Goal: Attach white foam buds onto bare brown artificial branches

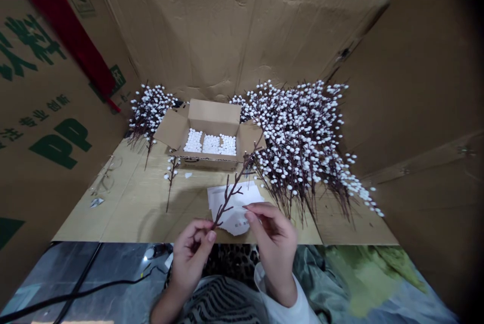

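Note:
My left hand [191, 258] is shut on the lower end of a bare brown artificial twig [236, 185], which rises up and right over a torn white paper sheet [234, 208]. My right hand [274, 243] is close to the twig, its fingertips pinched together just above the paper. I cannot tell whether they hold anything small. Beyond the hands stands an open cardboard box [212, 160] holding white foam beads [209, 145]. A large heap of white-budded artificial pussy willow stems [298, 142] lies to its right.
A smaller bunch of budded stems [149, 114] lies left of the box, and a single short stem [171, 177] lies in front of it. Cardboard sheets [113, 208] cover the table and form printed walls around it. A black cable [75, 293] runs along the floor, lower left.

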Tool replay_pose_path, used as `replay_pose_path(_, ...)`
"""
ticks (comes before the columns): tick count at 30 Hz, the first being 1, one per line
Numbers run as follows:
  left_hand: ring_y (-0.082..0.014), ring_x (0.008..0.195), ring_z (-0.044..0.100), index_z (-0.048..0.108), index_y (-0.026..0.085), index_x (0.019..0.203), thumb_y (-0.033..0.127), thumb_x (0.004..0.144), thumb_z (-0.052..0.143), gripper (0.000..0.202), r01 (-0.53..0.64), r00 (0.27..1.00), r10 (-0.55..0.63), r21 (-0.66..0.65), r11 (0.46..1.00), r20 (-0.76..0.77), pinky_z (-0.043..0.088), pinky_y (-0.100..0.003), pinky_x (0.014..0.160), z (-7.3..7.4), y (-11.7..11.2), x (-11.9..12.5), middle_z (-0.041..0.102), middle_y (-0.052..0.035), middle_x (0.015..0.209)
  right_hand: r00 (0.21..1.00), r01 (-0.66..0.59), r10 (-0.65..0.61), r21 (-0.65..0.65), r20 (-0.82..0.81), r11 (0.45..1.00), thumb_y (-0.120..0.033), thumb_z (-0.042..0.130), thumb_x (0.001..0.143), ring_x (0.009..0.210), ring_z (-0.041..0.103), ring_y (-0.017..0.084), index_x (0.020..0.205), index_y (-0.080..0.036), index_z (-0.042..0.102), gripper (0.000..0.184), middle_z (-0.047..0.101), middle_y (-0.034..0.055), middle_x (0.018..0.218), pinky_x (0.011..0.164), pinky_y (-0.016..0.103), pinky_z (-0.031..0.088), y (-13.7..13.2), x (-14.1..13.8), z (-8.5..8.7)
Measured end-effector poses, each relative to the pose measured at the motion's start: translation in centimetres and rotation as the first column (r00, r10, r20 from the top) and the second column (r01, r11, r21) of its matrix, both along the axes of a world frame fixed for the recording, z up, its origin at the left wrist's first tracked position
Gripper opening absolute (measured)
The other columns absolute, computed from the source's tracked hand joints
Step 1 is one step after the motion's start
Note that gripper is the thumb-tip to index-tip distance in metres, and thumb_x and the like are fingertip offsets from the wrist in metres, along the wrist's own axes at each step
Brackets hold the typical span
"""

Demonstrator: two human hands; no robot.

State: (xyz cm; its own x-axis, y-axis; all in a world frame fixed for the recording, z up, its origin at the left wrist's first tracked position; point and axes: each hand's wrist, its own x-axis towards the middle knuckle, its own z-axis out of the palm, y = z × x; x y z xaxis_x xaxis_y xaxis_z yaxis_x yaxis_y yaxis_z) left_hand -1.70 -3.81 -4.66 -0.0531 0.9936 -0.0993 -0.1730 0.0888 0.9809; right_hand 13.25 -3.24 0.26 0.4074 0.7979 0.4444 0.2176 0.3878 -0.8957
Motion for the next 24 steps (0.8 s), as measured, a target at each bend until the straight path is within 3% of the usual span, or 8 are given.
replay_pose_path(5, -0.0056, 0.039, 0.027, 0.065, 0.016, 0.079, 0.047, 0.075, 0.07, 0.031, -0.025, 1.0, 0.025, -0.022, 0.999, 0.017, 0.029, -0.017, 0.042, 0.1, -0.2, 0.1, 0.038, 0.0094, 0.046, 1.0, 0.019, -0.02, 0.008, 0.023, 1.0, -0.01, 0.065, 0.079, 0.072, 0.07, 0.017, 0.082, -0.022, 0.07, 0.013, 0.073, 0.0036, 0.075, 0.061, 0.027, 0.058, -0.1, 0.4, -0.3)
replay_pose_path(14, -0.0055, 0.038, 0.026, 0.065, 0.016, 0.078, 0.047, 0.075, 0.069, 0.032, 0.044, 0.999, -0.044, -0.017, 0.999, 0.02, 0.024, -0.017, 0.038, -0.3, -0.2, -0.2, 0.037, 0.0091, 0.045, 0.993, -0.117, 0.115, 0.052, 0.038, 0.992, -0.009, 0.064, 0.08, 0.077, 0.069, 0.018, 0.085, -0.023, 0.07, 0.016, 0.073, 0.0046, 0.08, 0.067, 0.031, 0.058, -0.3, 0.8, 0.0)
replay_pose_path(24, -0.005, 0.037, 0.027, 0.066, 0.016, 0.077, 0.048, 0.074, 0.07, 0.033, 0.051, 0.997, -0.049, -0.027, 0.998, 0.058, 0.027, -0.016, 0.038, 0.2, -0.2, -0.1, 0.038, 0.0091, 0.044, 0.99, -0.138, 0.138, 0.057, 0.013, 0.989, -0.006, 0.063, 0.08, 0.079, 0.068, 0.017, 0.087, -0.024, 0.069, 0.02, 0.072, 0.0039, 0.081, 0.069, 0.029, 0.057, -0.1, 1.1, -0.2)
